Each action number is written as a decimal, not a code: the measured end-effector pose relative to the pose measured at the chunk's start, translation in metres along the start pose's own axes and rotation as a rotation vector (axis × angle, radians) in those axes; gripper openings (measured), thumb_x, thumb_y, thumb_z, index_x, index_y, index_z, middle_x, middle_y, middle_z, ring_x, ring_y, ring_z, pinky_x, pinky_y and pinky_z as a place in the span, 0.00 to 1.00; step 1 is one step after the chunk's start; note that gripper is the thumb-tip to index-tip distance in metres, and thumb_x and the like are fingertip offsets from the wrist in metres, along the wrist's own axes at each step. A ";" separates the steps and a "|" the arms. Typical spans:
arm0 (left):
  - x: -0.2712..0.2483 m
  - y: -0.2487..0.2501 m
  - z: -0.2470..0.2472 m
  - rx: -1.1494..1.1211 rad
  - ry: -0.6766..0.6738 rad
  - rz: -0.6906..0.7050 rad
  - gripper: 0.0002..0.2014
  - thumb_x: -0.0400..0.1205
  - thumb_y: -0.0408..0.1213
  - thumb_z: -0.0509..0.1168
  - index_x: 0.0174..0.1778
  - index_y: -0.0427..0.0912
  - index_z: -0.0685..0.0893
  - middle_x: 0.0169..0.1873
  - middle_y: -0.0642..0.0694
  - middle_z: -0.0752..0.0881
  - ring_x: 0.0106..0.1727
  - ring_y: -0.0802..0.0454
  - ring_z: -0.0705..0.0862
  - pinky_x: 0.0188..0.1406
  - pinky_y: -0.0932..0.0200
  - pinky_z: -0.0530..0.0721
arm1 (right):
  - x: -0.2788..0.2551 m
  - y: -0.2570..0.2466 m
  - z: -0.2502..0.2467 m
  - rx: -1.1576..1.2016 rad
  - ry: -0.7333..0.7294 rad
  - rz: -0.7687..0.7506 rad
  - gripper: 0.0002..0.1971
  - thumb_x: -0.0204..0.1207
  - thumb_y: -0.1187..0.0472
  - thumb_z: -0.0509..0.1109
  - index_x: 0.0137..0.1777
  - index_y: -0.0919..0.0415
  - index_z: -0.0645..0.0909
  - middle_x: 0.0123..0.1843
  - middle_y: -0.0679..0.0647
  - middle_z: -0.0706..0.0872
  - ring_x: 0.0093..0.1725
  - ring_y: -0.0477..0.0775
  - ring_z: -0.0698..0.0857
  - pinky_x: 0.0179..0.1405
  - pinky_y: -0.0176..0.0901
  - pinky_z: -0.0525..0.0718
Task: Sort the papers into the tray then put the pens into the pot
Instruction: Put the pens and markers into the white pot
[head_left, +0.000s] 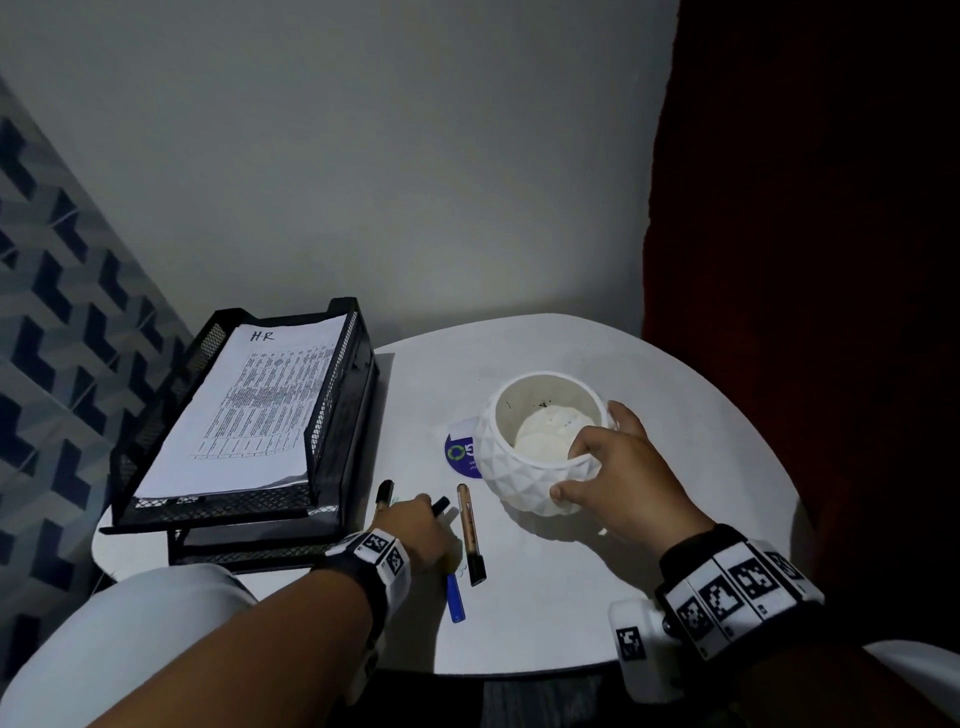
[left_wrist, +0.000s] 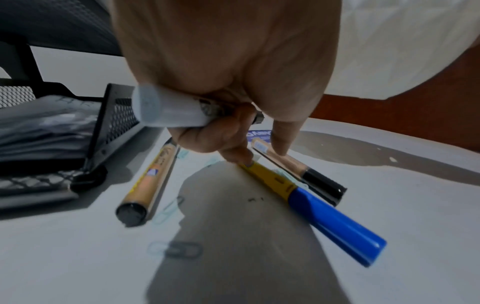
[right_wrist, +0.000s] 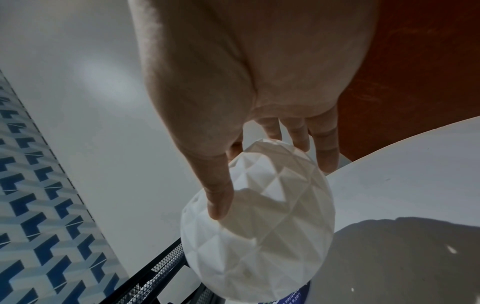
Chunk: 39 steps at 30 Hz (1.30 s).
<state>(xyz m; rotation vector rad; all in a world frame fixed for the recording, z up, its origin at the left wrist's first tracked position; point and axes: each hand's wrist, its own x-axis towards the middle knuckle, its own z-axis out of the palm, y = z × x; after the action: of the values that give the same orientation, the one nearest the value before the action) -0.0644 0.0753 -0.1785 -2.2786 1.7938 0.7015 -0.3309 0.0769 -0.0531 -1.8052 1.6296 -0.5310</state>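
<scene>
Papers (head_left: 249, 410) marked "HR" lie in the top level of the black mesh tray (head_left: 337, 384) at the left. My right hand (head_left: 613, 467) grips the white faceted pot (head_left: 524, 462), with the thumb on its near side and the fingers round the far side (right_wrist: 259, 226). No pens show inside the pot. My left hand (head_left: 415, 519) holds a white marker (left_wrist: 168, 111) in curled fingers, and one fingertip touches a yellow-and-blue pen (left_wrist: 311, 207). A gold marker (left_wrist: 148, 183) lies left of that hand. Another gold marker with a black cap (head_left: 470, 535) lies right of it.
A round blue sticker (head_left: 460, 454) lies partly under the pot. Paper clips (left_wrist: 176, 250) are scattered on the white table (head_left: 675, 395) near the pens. A red curtain (head_left: 805, 260) hangs at the right and a wall stands behind. The tray overhangs the table's left edge.
</scene>
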 end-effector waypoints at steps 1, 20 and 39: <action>0.000 0.002 0.004 0.017 -0.018 -0.007 0.24 0.74 0.56 0.64 0.59 0.44 0.78 0.54 0.48 0.88 0.56 0.48 0.87 0.71 0.50 0.73 | -0.001 0.000 0.000 -0.003 0.000 -0.002 0.15 0.66 0.56 0.88 0.45 0.52 0.84 0.91 0.45 0.55 0.84 0.58 0.71 0.70 0.43 0.73; -0.057 0.048 -0.152 -1.456 0.240 0.339 0.09 0.89 0.25 0.57 0.61 0.42 0.75 0.43 0.38 0.82 0.38 0.39 0.85 0.44 0.45 0.86 | -0.011 -0.009 0.007 -0.021 -0.130 -0.056 0.14 0.67 0.56 0.87 0.45 0.50 0.83 0.90 0.40 0.54 0.78 0.54 0.74 0.59 0.38 0.72; -0.031 0.050 -0.113 -1.004 0.432 0.342 0.16 0.83 0.25 0.62 0.47 0.54 0.86 0.41 0.47 0.87 0.37 0.48 0.90 0.43 0.50 0.88 | -0.010 -0.015 0.017 -0.014 -0.132 -0.047 0.14 0.67 0.56 0.87 0.47 0.49 0.85 0.89 0.41 0.56 0.73 0.50 0.77 0.52 0.33 0.75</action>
<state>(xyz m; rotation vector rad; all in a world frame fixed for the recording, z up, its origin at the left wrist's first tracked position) -0.0879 0.0438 -0.0577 -2.8860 2.4418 1.5564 -0.3103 0.0902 -0.0541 -1.8519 1.5089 -0.4129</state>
